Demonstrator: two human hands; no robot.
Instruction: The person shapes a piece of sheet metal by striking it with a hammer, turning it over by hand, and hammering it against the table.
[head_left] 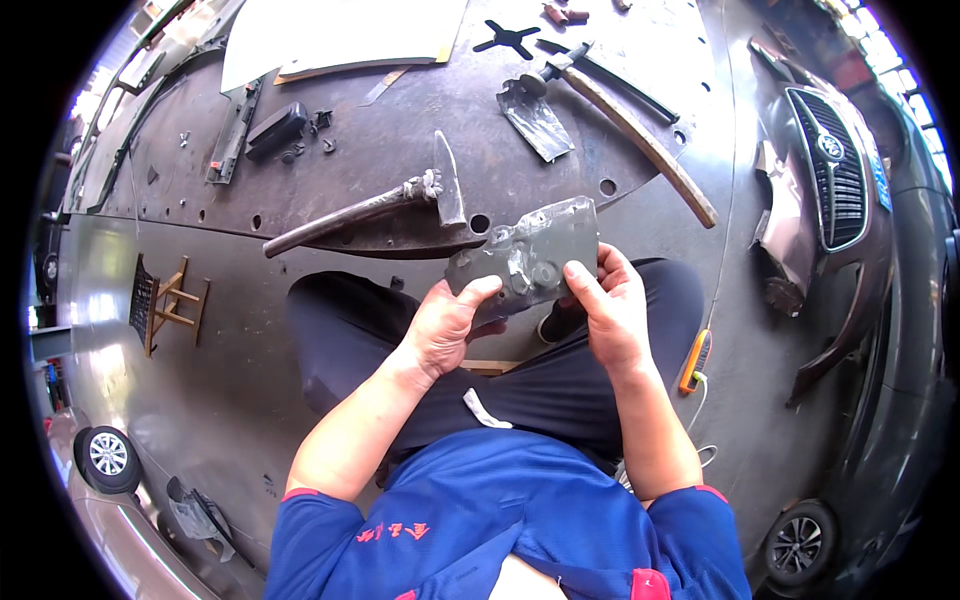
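Just past the near edge of the dark metal table (pixel 380 150), I hold up a flat grey plate (pixel 530 255) with uneven edges, glossy patches and a round mark. My left hand (pixel 447 322) grips its left end, thumb on top and fingers mostly hidden underneath. At the right end, my right hand (pixel 612 308) pinches it the same way. A hammer (pixel 345 215) with a pointed flat head and a cloth-like wrap near it lies close by on the table edge. Farther right rests a wooden-handled hammer (pixel 640 140), its head beside a crumpled glossy sheet (pixel 540 120).
A black cross-shaped piece (pixel 507 39) and large white sheets (pixel 340 35) lie at the back. Dark plastic parts (pixel 277 130) sit left. On the floor are a small wooden stool (pixel 175 305) and an orange-black power strip (pixel 695 360). A car front (pixel 830 170) stands right.
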